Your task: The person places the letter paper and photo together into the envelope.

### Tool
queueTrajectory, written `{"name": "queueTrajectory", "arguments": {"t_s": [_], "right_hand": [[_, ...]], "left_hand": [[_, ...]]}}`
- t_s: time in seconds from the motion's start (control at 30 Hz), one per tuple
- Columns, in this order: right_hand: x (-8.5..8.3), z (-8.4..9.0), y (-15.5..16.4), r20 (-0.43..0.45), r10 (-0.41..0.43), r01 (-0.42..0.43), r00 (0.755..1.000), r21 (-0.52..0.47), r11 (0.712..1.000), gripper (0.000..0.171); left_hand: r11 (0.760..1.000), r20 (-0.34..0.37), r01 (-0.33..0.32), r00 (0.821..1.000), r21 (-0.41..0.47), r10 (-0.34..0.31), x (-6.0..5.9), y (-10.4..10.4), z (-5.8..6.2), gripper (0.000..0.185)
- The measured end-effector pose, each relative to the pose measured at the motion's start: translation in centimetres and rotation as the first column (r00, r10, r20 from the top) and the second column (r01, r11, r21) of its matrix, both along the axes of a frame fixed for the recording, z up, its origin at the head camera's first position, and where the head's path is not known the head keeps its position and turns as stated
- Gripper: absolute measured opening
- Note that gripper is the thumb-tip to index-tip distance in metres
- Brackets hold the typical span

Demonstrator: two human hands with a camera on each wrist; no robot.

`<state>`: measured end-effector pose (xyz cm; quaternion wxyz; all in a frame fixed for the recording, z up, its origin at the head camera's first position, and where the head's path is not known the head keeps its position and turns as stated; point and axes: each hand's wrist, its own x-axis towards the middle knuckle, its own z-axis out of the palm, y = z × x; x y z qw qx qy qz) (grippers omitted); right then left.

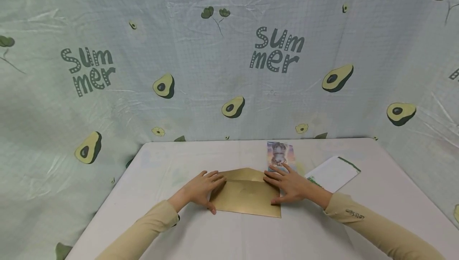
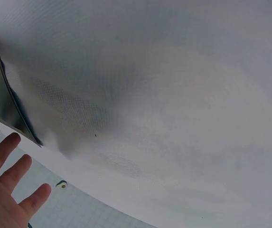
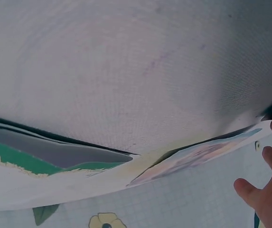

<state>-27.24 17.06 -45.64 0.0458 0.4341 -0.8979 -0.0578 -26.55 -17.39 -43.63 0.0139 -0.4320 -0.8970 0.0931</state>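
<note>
A gold envelope lies on the white table, its pointed flap opened out toward the far side. My left hand rests at its left edge with fingers spread over the upper left corner. At the right edge, my right hand has its fingers extended over the upper right corner and the thumb lower down. In the left wrist view the envelope's edge shows beside the spread fingers. Only a dark corner of it appears by the right fingertips in the right wrist view.
Beyond my right hand lies a card with a colourful picture, partly covered by the fingers. Right of it is a white card with green ends. A curtain printed with avocados hangs behind the table.
</note>
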Motion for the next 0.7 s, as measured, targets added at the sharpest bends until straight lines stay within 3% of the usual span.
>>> {"name": "queueTrajectory", "arguments": {"t_s": [0.47, 0.7], "right_hand": [[-0.30, -0.49, 0.17, 0.050, -0.051, 0.052, 0.997, -0.015, 0.999, 0.075], [-0.01, -0.66, 0.17, 0.029, -0.014, 0.016, 0.999, -0.076, 0.997, 0.074]], "left_hand": [[0.997, 0.007, -0.069, 0.998, -0.028, 0.070, -0.04, 0.18, 0.04, 0.107], [0.996, 0.036, -0.084, 0.996, -0.022, 0.085, -0.35, 0.23, 0.00, 0.108]]}}
